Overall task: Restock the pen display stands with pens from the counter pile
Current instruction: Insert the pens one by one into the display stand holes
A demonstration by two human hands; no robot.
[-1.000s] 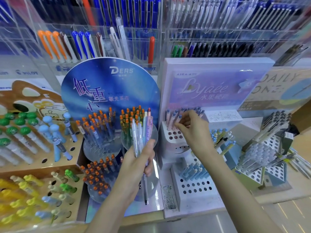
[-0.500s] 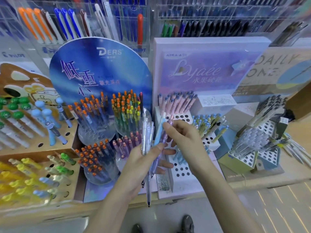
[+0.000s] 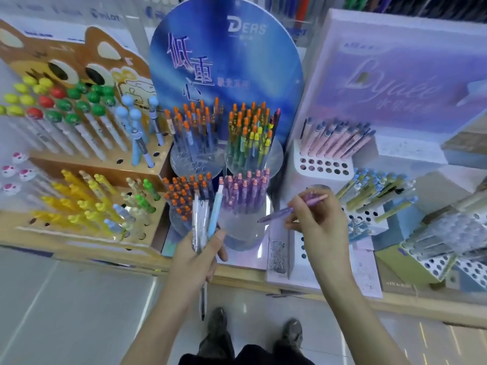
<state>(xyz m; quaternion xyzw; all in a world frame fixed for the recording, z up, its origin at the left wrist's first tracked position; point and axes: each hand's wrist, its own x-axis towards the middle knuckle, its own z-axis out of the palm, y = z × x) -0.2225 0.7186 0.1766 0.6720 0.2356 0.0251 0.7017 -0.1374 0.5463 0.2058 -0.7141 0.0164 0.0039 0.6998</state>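
Observation:
My left hand [image 3: 196, 255] grips a small bunch of pens [image 3: 204, 219], clear and light blue, held upright in front of the blue DERS stand [image 3: 226, 61]. My right hand [image 3: 320, 219] pinches a single purple pen [image 3: 286, 210], lying nearly level with its tip pointing left toward the clear round cup of purple pens [image 3: 245, 196]. To the right stands the white Lyaee stand [image 3: 369, 83] with a row of pink pens [image 3: 334, 139] and several open holes [image 3: 322, 165] below them.
A brown bear-shaped stand [image 3: 79, 159] at left holds green, red, yellow and blue novelty pens. Orange-capped pens [image 3: 189, 127] fill the DERS cups. Yellow-green pens [image 3: 374, 191] and a perforated holder [image 3: 434, 262] sit at right. The counter edge [image 3: 237, 281] runs below my hands.
My right hand has drawn one purple pen out of the bunch and moved right and down, away from my left hand. The view has tilted downward.

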